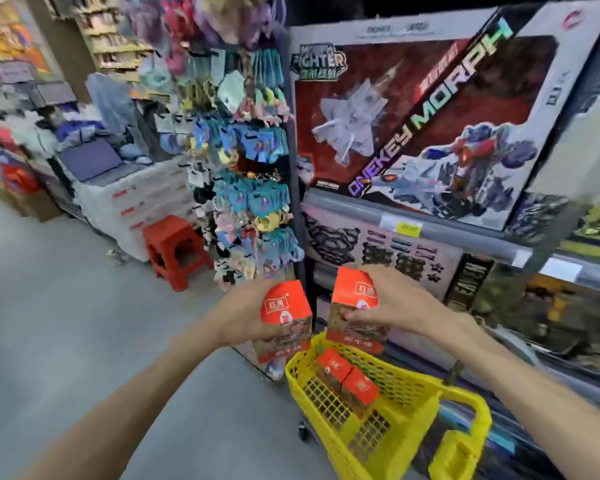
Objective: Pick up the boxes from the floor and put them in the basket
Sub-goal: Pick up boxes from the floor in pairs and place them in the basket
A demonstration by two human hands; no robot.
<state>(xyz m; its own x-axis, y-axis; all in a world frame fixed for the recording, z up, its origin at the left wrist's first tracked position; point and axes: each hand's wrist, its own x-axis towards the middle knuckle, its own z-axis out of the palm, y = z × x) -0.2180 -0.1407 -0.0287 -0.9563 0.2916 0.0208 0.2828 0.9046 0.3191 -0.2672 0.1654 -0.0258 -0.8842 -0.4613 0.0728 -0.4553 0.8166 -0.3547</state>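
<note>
My left hand (241, 315) grips an orange-red box (284, 322) held upright above the floor, just left of the yellow basket (329, 438). My right hand (394, 304) grips a second orange-red box (355, 308) above the basket's far rim. Two more orange-red boxes (349, 381) lie side by side inside the basket, near its far end. The basket stands on the floor on small wheels, its yellow handle (461, 448) at the near right.
Shelves with large toy boxes (430, 126) rise right behind the basket. A rack of hanging keychains and packets (246, 174) stands to the left of the shelves. A red plastic stool (174, 251) sits on the grey floor (66, 323) beyond my left arm.
</note>
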